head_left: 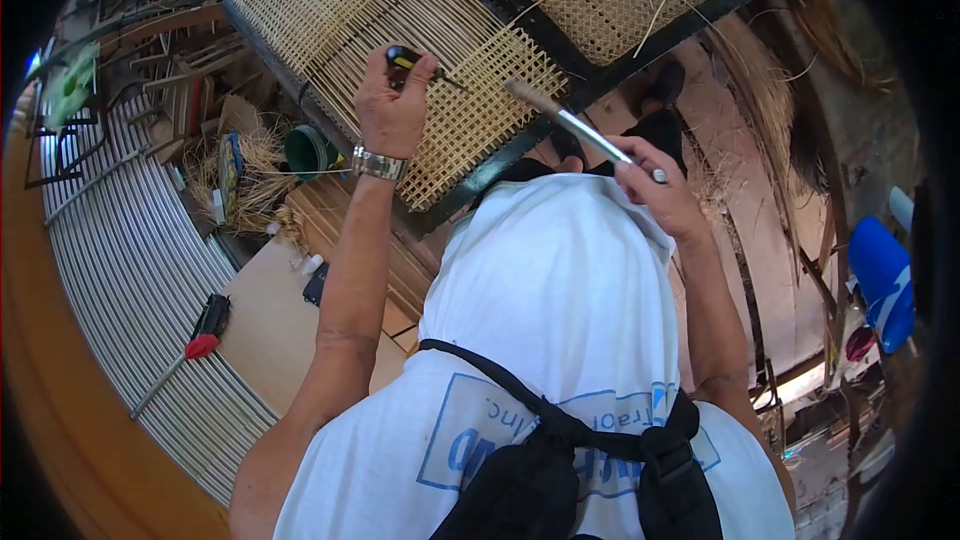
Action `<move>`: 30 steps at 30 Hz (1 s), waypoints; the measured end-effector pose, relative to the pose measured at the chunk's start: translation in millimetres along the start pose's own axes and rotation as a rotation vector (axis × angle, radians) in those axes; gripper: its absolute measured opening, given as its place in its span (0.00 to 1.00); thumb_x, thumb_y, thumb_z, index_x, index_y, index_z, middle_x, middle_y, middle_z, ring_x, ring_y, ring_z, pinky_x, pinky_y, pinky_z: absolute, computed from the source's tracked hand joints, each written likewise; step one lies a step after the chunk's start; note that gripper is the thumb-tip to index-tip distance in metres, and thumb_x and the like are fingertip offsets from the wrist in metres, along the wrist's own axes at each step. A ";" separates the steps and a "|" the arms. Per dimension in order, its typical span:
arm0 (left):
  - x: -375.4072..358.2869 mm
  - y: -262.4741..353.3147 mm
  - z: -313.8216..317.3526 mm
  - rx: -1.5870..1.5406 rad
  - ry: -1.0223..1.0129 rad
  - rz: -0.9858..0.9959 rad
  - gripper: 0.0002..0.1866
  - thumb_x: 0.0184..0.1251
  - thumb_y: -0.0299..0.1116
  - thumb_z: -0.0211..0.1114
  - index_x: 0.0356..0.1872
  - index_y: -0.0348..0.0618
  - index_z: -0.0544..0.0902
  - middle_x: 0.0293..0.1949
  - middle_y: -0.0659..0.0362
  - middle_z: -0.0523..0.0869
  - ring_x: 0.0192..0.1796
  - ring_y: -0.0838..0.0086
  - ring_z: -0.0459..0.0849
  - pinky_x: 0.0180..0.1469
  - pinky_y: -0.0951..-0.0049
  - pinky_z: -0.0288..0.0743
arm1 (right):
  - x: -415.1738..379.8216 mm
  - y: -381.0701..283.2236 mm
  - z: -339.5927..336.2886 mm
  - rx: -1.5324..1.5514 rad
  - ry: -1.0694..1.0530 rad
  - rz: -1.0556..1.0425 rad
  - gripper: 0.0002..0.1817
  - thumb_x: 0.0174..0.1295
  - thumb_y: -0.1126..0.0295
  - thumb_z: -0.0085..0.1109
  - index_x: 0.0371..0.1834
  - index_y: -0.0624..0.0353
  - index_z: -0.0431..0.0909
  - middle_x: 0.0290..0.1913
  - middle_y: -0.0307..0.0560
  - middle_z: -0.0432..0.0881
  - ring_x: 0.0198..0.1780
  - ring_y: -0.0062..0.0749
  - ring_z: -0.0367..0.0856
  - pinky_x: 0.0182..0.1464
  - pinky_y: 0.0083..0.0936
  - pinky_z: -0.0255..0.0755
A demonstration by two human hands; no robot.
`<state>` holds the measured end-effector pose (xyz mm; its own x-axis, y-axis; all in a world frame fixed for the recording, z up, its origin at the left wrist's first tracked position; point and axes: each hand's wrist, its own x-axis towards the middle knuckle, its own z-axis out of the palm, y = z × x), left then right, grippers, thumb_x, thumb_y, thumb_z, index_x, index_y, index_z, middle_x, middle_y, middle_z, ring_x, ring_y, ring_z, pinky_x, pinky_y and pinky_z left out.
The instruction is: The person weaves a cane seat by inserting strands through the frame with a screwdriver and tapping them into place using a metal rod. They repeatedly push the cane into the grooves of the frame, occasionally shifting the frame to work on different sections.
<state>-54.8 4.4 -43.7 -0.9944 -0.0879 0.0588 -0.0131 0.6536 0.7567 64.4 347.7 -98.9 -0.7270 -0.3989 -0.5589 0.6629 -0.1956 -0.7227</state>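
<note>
My left hand [393, 105] is closed around the black and yellow handle of a screwdriver-like tool [407, 58], whose thin metal tip points right over the woven cane. In my right hand [660, 190] is a brush [585, 130] with a light metallic handle; its bristles point up and left, over the near right part of the weave. Beneath both tools lies a cane panel [470, 130] in a dark frame [500, 158]. Its near part has an open grid weave, while parallel strands run across the middle. A second woven section [610, 10] adjoins it at the right.
Loose cane strands [665, 0] curve over the right section. A green bucket [308, 152] and cane scraps [250, 175] are at the left, near a metal slatted piece [130, 270]. A blue plastic object [880, 275] is at the far right.
</note>
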 end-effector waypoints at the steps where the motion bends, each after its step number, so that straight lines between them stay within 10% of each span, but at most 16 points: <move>1: -0.6 -2.3 2.9 0.055 -0.014 0.017 0.15 0.69 0.37 0.78 0.48 0.42 0.83 0.33 0.60 0.91 0.34 0.77 0.87 0.37 0.74 0.81 | 3.0 -4.1 10.4 -0.065 -0.030 -0.022 0.22 0.73 0.65 0.63 0.68 0.59 0.79 0.39 0.31 0.78 0.34 0.11 0.68 0.37 0.13 0.63; 7: -7.1 8.0 14.1 0.029 -0.029 0.026 0.15 0.70 0.35 0.77 0.49 0.42 0.82 0.34 0.60 0.91 0.36 0.75 0.89 0.38 0.73 0.82 | 30.0 -16.7 37.3 -0.260 -0.121 -0.123 0.23 0.74 0.63 0.61 0.68 0.63 0.80 0.51 0.44 0.85 0.50 0.24 0.78 0.55 0.24 0.74; 30: 17.9 -10.9 -6.4 0.042 0.096 0.024 0.14 0.72 0.36 0.76 0.49 0.41 0.83 0.37 0.61 0.90 0.37 0.79 0.87 0.40 0.75 0.82 | 41.0 -31.3 48.7 -0.346 -0.318 -0.140 0.23 0.74 0.64 0.59 0.69 0.61 0.79 0.51 0.45 0.86 0.49 0.26 0.79 0.55 0.27 0.74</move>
<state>-71.7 -9.1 -46.7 -0.9798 -0.1424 0.1406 0.0045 0.6869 0.7268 22.5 293.8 -79.3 -0.6784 -0.6547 -0.3334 0.4250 0.0205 -0.9050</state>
